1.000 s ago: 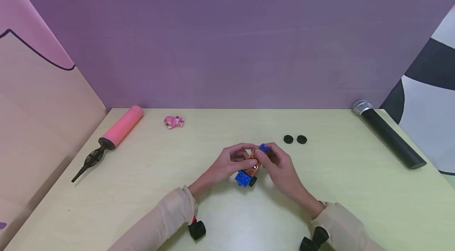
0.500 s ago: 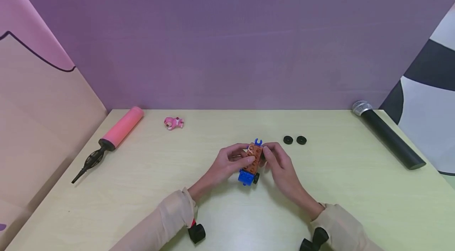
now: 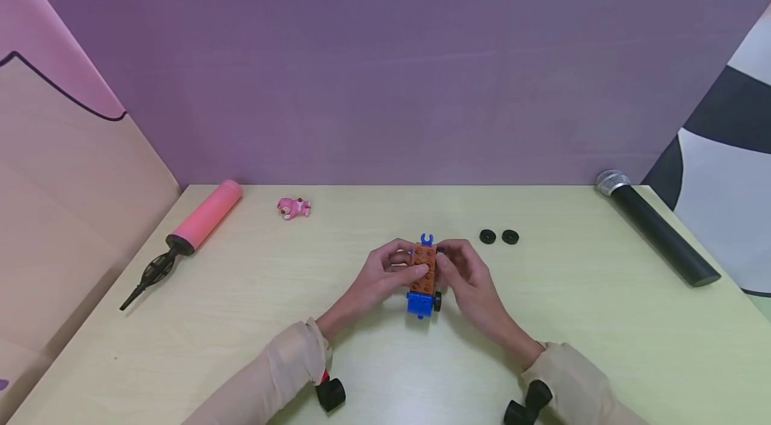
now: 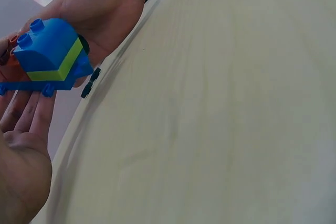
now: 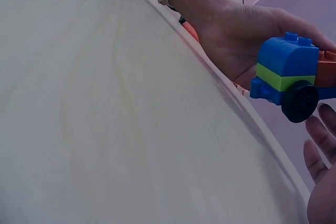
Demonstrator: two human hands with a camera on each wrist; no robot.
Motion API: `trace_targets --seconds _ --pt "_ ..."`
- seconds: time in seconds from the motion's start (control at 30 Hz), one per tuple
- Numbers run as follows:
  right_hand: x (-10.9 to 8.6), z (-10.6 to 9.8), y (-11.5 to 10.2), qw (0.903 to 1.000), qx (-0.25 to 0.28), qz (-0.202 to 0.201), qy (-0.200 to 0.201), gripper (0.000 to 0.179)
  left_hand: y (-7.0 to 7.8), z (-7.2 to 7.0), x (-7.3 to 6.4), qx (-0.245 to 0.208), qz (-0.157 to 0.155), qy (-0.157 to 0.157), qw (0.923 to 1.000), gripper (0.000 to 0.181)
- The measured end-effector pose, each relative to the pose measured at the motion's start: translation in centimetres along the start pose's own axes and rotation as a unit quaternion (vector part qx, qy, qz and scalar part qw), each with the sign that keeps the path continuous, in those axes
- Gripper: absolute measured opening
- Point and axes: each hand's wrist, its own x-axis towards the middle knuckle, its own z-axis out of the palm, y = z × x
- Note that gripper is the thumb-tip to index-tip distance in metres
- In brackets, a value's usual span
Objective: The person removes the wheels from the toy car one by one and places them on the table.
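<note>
My left hand [image 3: 385,278] grips a toy block car [image 3: 423,270] above the table, thumb over its orange studded top. The car's near end is a blue block with a green layer [image 5: 286,81]; a blue hook sticks out at the far end. A black wheel [image 5: 300,102] sits on the near right side, while the near left side shows a bare blue peg [image 4: 48,89]. At the car's far right side, my right hand [image 3: 472,281] pinches a small dark wheel, mostly covered by the fingers. Two loose black wheels [image 3: 498,237] lie beyond the right hand.
A pink figurine [image 3: 294,208] lies toward the back left of the pale table [image 3: 241,331]. On the left is a pink hand pump [image 3: 207,214] with a black nozzle. A black microphone [image 3: 662,231] lies along the right edge. A purple wall [image 3: 385,63] stands behind.
The car has turned from a slant to pointing straight away, its orange top now in plain view. The right fingers have shifted from its far end to its right side.
</note>
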Motion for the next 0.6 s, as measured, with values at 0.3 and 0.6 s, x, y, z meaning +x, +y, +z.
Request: trace_targets --seconds 0.3,0.6 --pt "0.03 0.07 0.13 0.9993 -0.022 -0.025 0.016 0.024 0.0 -0.05 0.09 -0.007 0.005 -0.01 0.9999 0.036" --pt "0.16 0.31 0.45 0.9938 -0.05 -0.093 0.034 0.017 0.08 -0.02 0.05 -0.009 -0.002 -0.011 0.9999 0.036"
